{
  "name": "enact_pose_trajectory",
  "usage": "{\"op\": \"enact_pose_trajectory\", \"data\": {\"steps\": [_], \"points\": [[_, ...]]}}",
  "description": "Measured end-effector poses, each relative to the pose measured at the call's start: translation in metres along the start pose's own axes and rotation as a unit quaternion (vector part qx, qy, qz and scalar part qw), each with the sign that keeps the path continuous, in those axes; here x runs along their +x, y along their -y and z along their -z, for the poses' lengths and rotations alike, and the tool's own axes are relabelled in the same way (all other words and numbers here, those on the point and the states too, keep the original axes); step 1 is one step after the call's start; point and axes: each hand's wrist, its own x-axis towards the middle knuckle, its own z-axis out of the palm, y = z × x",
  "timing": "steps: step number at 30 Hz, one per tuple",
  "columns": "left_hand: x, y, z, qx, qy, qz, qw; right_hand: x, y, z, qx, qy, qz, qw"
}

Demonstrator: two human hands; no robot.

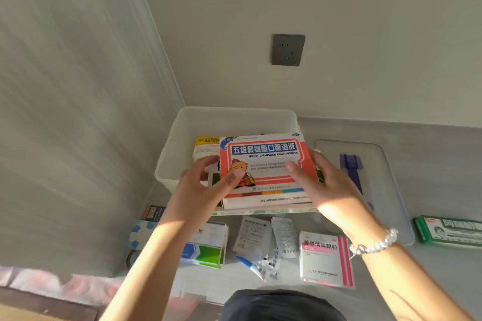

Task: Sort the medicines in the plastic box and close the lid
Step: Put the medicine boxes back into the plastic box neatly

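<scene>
We hold red medicine carton over plastic box at table's back-left corner; left hand and right hand each grip one side edge. Judged light, stiff, crushable: keep edge hold. Lid lies beside box.

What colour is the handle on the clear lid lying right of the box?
Purple, a translucent handle on the clear lid, seen in the head view.
</scene>
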Motion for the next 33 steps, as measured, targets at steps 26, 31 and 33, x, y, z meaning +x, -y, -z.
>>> {"op": "enact_pose_trajectory", "data": {"steps": [26, 31, 33], "points": [[0.192, 0.049, 0.031, -0.096, 0.1, 0.144, 0.98, 0.174, -0.018, -0.113, -0.015, -0.008, -0.197, 0.98], [0.195, 0.053, 0.03, -0.104, 0.108, 0.148, 0.978, 0.175, -0.016, -0.118, -0.026, -0.015, -0.202, 0.979], [0.196, 0.052, 0.032, -0.098, 0.105, 0.149, 0.978, 0.174, -0.015, -0.119, -0.033, -0.016, -0.202, 0.979]]}}
